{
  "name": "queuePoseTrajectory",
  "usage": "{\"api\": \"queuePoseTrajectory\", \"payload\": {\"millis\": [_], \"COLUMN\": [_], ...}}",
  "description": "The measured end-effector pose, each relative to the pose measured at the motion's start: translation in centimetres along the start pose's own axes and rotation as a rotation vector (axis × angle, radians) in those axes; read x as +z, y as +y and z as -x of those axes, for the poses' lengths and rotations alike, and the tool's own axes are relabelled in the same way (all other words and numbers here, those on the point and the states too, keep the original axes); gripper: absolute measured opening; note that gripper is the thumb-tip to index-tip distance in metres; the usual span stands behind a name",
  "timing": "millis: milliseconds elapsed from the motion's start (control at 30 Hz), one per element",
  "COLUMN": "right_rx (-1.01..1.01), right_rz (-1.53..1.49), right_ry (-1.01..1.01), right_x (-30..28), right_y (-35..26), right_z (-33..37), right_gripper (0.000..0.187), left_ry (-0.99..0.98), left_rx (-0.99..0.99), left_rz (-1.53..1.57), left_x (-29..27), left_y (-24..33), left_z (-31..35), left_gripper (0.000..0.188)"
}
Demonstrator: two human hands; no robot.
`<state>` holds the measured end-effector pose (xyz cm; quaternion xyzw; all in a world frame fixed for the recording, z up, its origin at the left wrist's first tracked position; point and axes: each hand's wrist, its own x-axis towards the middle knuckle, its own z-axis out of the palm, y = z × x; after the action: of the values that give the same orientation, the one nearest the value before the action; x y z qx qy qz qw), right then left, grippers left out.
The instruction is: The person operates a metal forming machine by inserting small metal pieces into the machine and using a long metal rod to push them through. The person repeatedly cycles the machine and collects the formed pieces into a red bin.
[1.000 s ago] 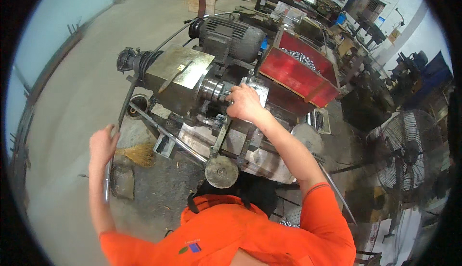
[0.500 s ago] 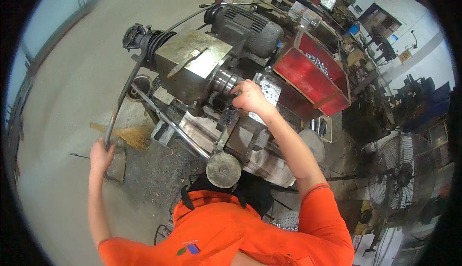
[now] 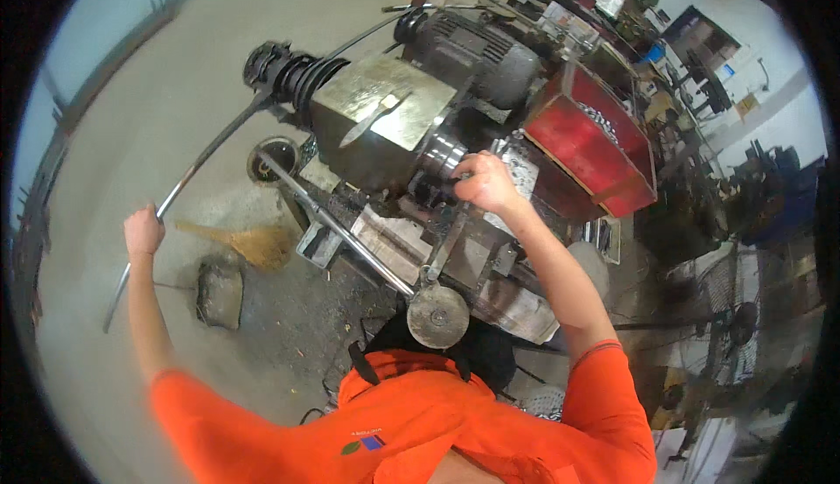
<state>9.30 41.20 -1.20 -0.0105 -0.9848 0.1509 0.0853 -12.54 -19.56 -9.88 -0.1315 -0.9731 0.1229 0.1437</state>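
My left hand (image 3: 144, 232) is closed round a long metal lever (image 3: 214, 147), out to the left. The lever slopes up to a ringed mechanism (image 3: 302, 81) at the back end of a small lathe's headstock (image 3: 367, 164); its lower end sticks out past my fist. At the headstock's other end, my right hand (image 3: 487, 185) has its fingers curled at the mouth of the shiny spindle nose (image 3: 444, 156). Whatever those fingers pinch is hidden. On the headstock's flat cover (image 3: 385, 81) lies a brush-like tool (image 3: 376, 121).
A second lever (image 3: 350, 234) slants toward a round metal disc (image 3: 437, 318) by my waist. Behind stands a motor (image 3: 477, 55). To the right is a red bin (image 3: 591, 147) with metal parts. A broom (image 3: 258, 243) and a dustpan (image 3: 219, 291) lie on the floor at left.
My left hand has swung the lever outward to the left, and more of its lower end now shows below the fist. The right hand stays at the spindle nose. The whole view has shifted slightly.
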Motion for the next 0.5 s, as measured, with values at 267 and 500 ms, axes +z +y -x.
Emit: {"api": "queuePoseTrajectory", "payload": {"millis": [267,500], "right_rx": [-0.114,0.459], "right_rz": [-0.126,-0.117], "right_ry": [0.443,0.331], "right_x": [-4.3,-6.6], "right_y": [1.2,6.4], "right_z": [11.1,28.9], "right_gripper": [0.034,0.036], "left_ry": [0.425,-0.511], "left_rx": [-0.182,0.423], "left_rz": [0.888,0.255], "left_x": [2.1,6.6], "left_y": [18.0,29.7], "left_z": [3.6,6.2], "left_gripper": [0.038,0.046]}}
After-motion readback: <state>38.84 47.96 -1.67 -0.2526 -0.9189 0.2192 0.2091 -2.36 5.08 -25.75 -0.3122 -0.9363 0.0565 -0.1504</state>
